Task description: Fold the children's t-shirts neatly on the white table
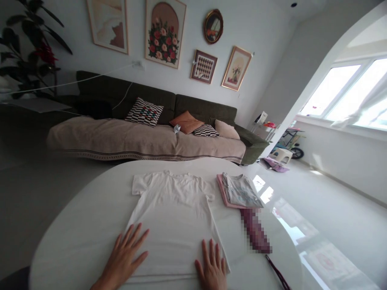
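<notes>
Now, left to right: on smooth, rounded white table, left hand flat, fingers spread, nothing pinched, across lower left edge of shirt. Thin white knit, lightly wrinkled, between and beyond both hands, long axis running away, neck far. Right hand flat, fingers slightly spread, inside lower right corner. Farther right: folded stack, soft grey over pink; thin dark strap.

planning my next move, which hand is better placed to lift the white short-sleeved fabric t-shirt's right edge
Likely the right hand: it lies on the lower part of the white t-shirt, close to that edge. The left hand rests by the opposite edge and would have to reach across.
</notes>
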The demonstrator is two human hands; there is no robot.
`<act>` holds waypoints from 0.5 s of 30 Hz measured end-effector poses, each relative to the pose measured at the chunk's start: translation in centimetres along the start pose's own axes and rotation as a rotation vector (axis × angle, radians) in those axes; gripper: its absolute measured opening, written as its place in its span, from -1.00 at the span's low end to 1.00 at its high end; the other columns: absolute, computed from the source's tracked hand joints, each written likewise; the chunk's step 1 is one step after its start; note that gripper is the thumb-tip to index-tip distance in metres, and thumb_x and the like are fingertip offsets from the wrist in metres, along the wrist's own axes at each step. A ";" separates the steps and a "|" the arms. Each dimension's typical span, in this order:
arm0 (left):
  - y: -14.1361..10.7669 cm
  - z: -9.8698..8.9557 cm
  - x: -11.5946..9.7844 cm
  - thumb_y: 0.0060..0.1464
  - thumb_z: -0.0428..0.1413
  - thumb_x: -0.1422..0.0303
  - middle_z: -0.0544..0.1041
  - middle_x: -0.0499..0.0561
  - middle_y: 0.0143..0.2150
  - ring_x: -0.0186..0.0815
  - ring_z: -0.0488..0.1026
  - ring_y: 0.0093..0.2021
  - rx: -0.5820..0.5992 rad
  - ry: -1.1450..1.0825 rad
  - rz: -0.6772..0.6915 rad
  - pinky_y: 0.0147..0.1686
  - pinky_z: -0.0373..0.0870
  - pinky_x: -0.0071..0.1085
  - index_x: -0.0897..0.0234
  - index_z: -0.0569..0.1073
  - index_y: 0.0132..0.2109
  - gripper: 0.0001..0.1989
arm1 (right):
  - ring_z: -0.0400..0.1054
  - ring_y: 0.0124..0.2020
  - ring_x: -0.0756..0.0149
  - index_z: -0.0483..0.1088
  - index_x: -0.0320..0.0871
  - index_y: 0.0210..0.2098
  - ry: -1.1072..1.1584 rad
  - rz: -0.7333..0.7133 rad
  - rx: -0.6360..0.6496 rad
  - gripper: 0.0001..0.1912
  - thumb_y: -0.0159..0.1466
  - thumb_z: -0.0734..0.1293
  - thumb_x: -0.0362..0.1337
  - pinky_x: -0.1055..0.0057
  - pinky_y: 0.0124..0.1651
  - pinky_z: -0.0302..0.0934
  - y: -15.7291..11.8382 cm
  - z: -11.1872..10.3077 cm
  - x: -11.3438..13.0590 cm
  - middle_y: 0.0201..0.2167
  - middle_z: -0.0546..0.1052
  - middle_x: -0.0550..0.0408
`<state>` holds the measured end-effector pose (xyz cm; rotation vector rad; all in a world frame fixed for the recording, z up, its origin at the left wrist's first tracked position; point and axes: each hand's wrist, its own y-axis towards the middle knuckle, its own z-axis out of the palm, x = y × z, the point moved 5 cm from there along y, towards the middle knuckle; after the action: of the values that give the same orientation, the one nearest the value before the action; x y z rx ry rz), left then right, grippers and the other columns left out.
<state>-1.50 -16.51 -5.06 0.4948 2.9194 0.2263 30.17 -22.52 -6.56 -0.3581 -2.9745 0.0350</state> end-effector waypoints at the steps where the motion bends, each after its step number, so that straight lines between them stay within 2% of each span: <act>1: -0.6 0.0 0.5 0.11 -0.14 0.01 0.01 -0.10 0.31 -0.03 -0.05 0.28 0.003 0.002 0.007 0.13 0.00 -0.01 -0.15 -0.03 0.22 -0.46 | -0.17 0.26 -0.05 0.08 -0.05 0.20 0.026 -0.011 -0.007 -0.36 0.18 0.12 0.05 -0.07 0.15 -0.07 -0.6 0.3 -0.3 0.25 0.01 0.01; 4: -2.0 0.1 1.4 0.10 -0.13 0.01 0.01 -0.12 0.30 -0.03 -0.04 0.28 0.030 -0.004 0.008 0.12 0.02 0.02 -0.16 -0.02 0.21 -0.46 | 0.05 0.19 -0.06 0.29 -0.06 0.08 0.261 -0.127 -0.011 -0.40 0.06 0.26 -0.02 0.03 0.11 0.05 -0.6 -0.3 -1.0 0.15 0.24 -0.03; 6: -1.8 -0.1 1.2 0.09 -0.11 0.03 0.07 -0.09 0.28 -0.01 -0.01 0.26 0.040 -0.012 -0.010 0.12 0.01 0.08 -0.15 0.02 0.20 -0.48 | 0.31 0.00 0.04 0.41 -0.12 -0.07 0.537 -0.118 0.000 -0.53 0.07 0.25 -0.06 0.20 0.02 0.19 1.5 -2.0 -2.2 -0.03 0.45 -0.06; 8: -0.8 -0.5 0.2 0.11 -0.11 0.06 0.10 -0.07 0.27 -0.01 0.00 0.26 0.026 -0.028 -0.023 0.12 0.00 0.09 -0.11 0.06 0.20 -0.50 | 0.45 -0.29 0.19 0.46 -0.16 -0.25 0.756 0.041 -0.005 -0.65 0.12 0.20 -0.10 0.33 -0.18 0.29 5.3 -3.9 -4.1 -0.30 0.56 -0.02; 11: 0.8 -0.9 -1.8 0.13 -0.13 0.10 0.04 -0.07 0.29 -0.04 -0.05 0.28 0.009 -0.068 -0.006 0.13 0.02 0.04 -0.09 0.04 0.20 -0.52 | 0.41 -0.51 0.31 0.41 -0.24 -0.35 0.794 0.228 -0.024 -0.71 0.21 0.16 -0.18 0.39 -0.36 0.29 11.9 -5.9 -5.6 -0.54 0.50 0.07; 13: 1.3 -0.5 -2.6 0.12 -0.13 0.08 0.02 -0.08 0.30 -0.03 -0.06 0.28 0.032 -0.087 -0.007 0.13 0.02 0.06 -0.13 0.02 0.20 -0.51 | 0.39 -0.51 0.38 0.38 -0.27 -0.31 0.789 0.296 -0.026 -0.73 0.26 0.16 -0.19 0.40 -0.38 0.29 15.5 -6.3 -5.4 -0.52 0.48 0.10; 15: 1.3 0.1 -2.6 0.11 -0.12 0.06 0.01 -0.08 0.30 -0.02 -0.06 0.28 0.062 -0.096 -0.032 0.12 -0.01 0.10 -0.17 0.00 0.20 -0.50 | 0.38 -0.42 0.42 0.35 -0.26 -0.22 0.800 0.331 -0.049 -0.73 0.27 0.20 -0.17 0.38 -0.34 0.31 18.0 -6.1 -4.6 -0.37 0.47 0.10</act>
<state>1.35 -16.22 -4.54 0.4544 2.8451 0.1045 39.74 -6.08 -1.88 -0.6767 -2.1104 -0.1171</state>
